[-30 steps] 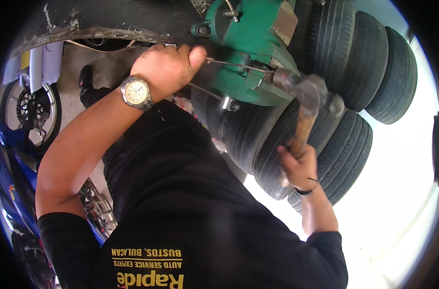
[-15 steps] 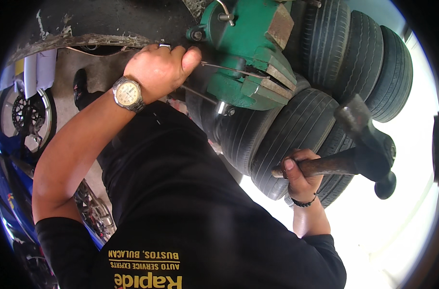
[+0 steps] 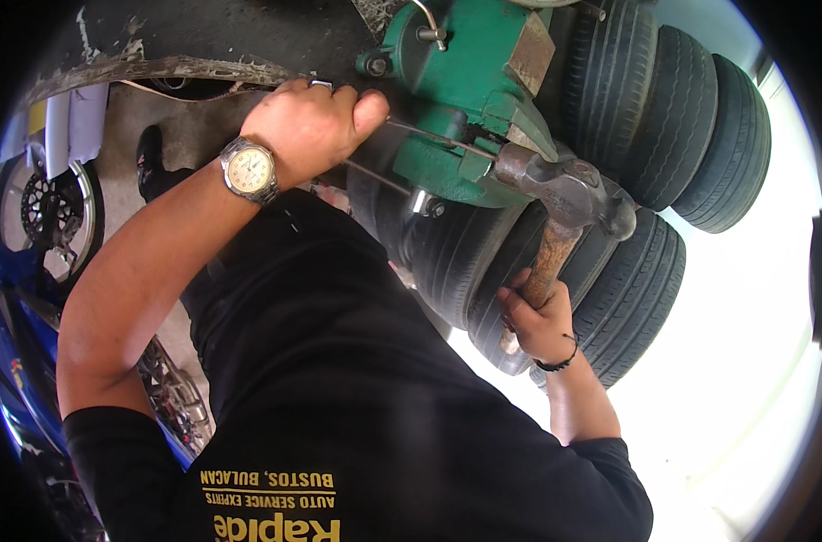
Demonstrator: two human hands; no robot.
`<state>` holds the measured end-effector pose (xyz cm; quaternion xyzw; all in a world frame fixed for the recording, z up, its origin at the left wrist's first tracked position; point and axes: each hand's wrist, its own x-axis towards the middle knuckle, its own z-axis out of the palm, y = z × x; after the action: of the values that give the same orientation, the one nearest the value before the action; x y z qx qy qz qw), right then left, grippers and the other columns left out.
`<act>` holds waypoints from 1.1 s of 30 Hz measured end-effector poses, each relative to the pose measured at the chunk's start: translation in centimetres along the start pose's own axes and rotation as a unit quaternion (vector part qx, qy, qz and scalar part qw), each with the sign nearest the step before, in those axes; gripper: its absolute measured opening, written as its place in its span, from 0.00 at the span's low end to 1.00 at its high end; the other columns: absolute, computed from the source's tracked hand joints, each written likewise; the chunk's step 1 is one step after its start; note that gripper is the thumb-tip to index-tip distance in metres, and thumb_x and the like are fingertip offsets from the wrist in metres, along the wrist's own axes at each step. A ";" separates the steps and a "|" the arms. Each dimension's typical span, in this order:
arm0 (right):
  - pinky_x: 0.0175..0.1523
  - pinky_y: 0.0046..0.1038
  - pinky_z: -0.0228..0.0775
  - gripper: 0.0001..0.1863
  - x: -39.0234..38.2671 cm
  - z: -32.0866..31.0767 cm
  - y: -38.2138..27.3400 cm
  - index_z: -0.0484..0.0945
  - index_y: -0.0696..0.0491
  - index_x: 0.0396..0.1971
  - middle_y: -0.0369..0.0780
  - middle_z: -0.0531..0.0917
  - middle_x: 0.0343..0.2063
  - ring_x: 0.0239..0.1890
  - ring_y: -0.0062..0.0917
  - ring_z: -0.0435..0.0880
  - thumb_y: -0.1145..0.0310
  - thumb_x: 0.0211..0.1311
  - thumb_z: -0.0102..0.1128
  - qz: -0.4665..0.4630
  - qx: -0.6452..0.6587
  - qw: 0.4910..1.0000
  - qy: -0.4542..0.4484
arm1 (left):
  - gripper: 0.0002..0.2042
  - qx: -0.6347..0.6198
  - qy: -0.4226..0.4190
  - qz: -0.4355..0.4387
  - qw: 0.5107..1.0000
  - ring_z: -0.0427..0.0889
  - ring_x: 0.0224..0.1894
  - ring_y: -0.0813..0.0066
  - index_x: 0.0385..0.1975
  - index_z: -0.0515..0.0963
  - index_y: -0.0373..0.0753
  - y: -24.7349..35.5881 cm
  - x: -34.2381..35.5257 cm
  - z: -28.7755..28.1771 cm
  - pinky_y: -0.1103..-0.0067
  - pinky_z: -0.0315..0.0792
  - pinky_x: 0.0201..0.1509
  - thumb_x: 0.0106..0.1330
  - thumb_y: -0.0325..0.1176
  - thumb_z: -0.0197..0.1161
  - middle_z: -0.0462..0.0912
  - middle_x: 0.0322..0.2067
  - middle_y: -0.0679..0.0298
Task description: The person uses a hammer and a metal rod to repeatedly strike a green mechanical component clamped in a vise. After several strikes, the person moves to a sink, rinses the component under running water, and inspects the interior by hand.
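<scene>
My left hand (image 3: 311,126), with a wristwatch above it, is closed round one end of a thin metal rod (image 3: 433,136) beside the workbench edge. The rod runs right, across the front of a green bench vise (image 3: 465,68), to its jaws. In my closed right hand (image 3: 544,327) is a ball-peen hammer (image 3: 569,194), gripped by its worn wooden handle. Its flat face is at the rod's far end, over the vise jaws, and hides that end. Whether the face touches the rod or the jaw, I cannot tell.
Stacked tyres (image 3: 609,81) stand right of the vise, with more tyres (image 3: 632,289) below and behind the hammer. A dark, worn workbench (image 3: 221,36) spans the upper left. A blue motorcycle (image 3: 18,334) stands along the left side.
The hammer has swung left and upward from out over the right side to the vise jaws, its handle now more upright. My left hand stays nearly in place on the rod.
</scene>
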<state>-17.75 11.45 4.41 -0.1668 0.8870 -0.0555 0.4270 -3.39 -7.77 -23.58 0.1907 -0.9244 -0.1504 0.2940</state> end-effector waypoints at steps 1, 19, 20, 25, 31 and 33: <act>0.25 0.20 0.63 0.08 -0.6 -0.4 -0.6 0.77 0.59 0.27 0.33 0.77 0.20 0.19 0.12 0.72 0.72 0.62 0.65 0.016 0.000 1.000 0.019 | 0.10 0.002 -0.002 -0.002 1.000 0.79 0.22 0.69 0.39 0.72 0.44 0.0 0.0 0.0 0.72 0.77 0.29 0.58 0.31 0.60 0.75 0.24 0.67; 0.25 0.21 0.65 0.07 -2.2 0.2 -0.3 0.76 0.57 0.31 0.35 0.78 0.18 0.20 0.15 0.75 0.70 0.64 0.65 -0.113 -0.026 0.984 0.135 | 0.09 0.026 -0.025 -0.002 0.999 0.79 0.22 0.68 0.40 0.73 0.41 0.0 -0.2 0.4 0.71 0.78 0.29 0.60 0.30 0.58 0.75 0.25 0.66; 0.25 0.21 0.66 0.06 -2.3 0.3 -0.3 0.76 0.57 0.32 0.35 0.78 0.18 0.21 0.15 0.76 0.71 0.65 0.64 -0.031 -0.073 0.994 0.069 | 0.09 0.024 -0.027 0.004 0.999 0.79 0.22 0.68 0.40 0.73 0.41 0.0 -0.1 0.3 0.71 0.78 0.29 0.60 0.30 0.58 0.75 0.25 0.66; 0.27 0.21 0.68 0.07 -3.1 -0.1 -0.8 0.76 0.59 0.33 0.35 0.79 0.18 0.22 0.15 0.78 0.73 0.64 0.64 -0.253 0.178 0.941 0.134 | 0.07 0.021 -0.011 0.005 1.000 0.79 0.22 0.68 0.38 0.72 0.40 -0.1 -0.1 0.1 0.71 0.78 0.29 0.62 0.30 0.58 0.75 0.24 0.66; 0.24 0.22 0.64 0.10 -2.2 0.3 -2.7 0.77 0.60 0.28 0.32 0.76 0.17 0.19 0.14 0.72 0.69 0.61 0.68 -0.057 -0.118 0.979 0.154 | 0.08 0.020 -0.032 -0.005 0.999 0.79 0.23 0.69 0.39 0.73 0.40 -0.2 0.0 0.1 0.71 0.78 0.28 0.61 0.29 0.58 0.75 0.23 0.66; 0.24 0.22 0.65 0.11 -2.5 -0.6 -3.1 0.78 0.60 0.29 0.36 0.78 0.20 0.19 0.15 0.72 0.67 0.61 0.69 -0.080 -0.103 0.968 0.215 | 0.08 0.016 -0.017 0.005 1.000 0.79 0.23 0.68 0.39 0.73 0.40 -0.2 0.1 0.0 0.71 0.78 0.27 0.61 0.29 0.58 0.75 0.23 0.66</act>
<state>-15.99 9.37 7.39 -0.2645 0.9427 -0.0329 0.2006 -3.38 -7.98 -23.65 0.1879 -0.9324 -0.1377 0.2763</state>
